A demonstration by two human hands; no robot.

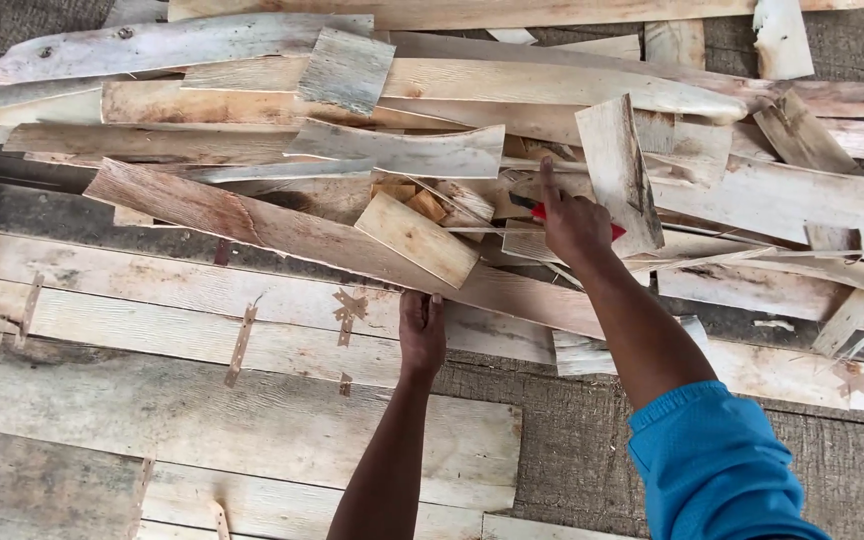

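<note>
1. Head view looks down on a heap of thin wood veneer strips (252, 215) lying on rough ground (592, 450). Nearer the person lie flat sheets (202, 420), joined edge to edge with small tape patches (241, 345).
2. Left hand (421, 330) rests palm down at the far edge of the joined sheets, fingers touching the underside edge of a long reddish strip that runs diagonally across the heap. It looks pressed flat, not gripped around anything.
3. Right hand (574, 225) reaches into the heap, index finger stretched forward. It is closed on a small red tool (614, 230); only a bit of red shows on either side of the hand, so its kind cannot be told.
4. An upright pale offcut (619, 175) stands just right of the right hand, touching or nearly so. A short tan piece (417, 238) lies tilted between the two hands, on top of the reddish strip.
5. Progress, as a judgement: several sheets near the person are already patched together, so part of the joining looks done. The heap beyond is large and unsorted, so much seems left.
6. The loose pieces lie ahead of both hands; the joined sheets lie under and behind the left hand.
7. A blue sleeve (712, 470) covers the right upper arm.
</note>
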